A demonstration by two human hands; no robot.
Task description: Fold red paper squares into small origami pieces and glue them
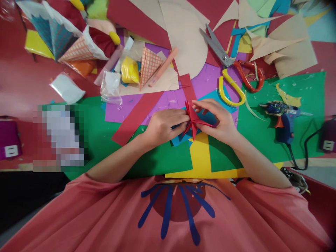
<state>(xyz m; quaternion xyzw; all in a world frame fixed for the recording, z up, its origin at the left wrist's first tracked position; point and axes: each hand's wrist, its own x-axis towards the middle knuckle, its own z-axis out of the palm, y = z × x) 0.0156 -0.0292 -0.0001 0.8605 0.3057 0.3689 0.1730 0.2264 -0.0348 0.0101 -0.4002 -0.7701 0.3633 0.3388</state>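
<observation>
A folded red paper piece point(193, 120) with several pointed folds is held between my two hands, above blue and green sheets. My left hand point(168, 125) pinches its left side, fingers curled. On its right side, my right hand point(219, 120) grips a fold between thumb and fingers. Just beyond my hands lies a red paper strip point(189, 87); a longer red strip point(138, 119) slants beyond my left wrist. Scissors point(225, 61) with one yellow and one red handle lie open, past my right hand.
A blue glue gun point(285, 122) with a black cord rests on the green sheet point(309, 94) at right. Patterned cones point(78, 49), a yellow packet point(130, 70), a white packet point(67, 87) and beige scraps point(291, 45) cover the far side. Yellow paper point(201, 157) lies near my body.
</observation>
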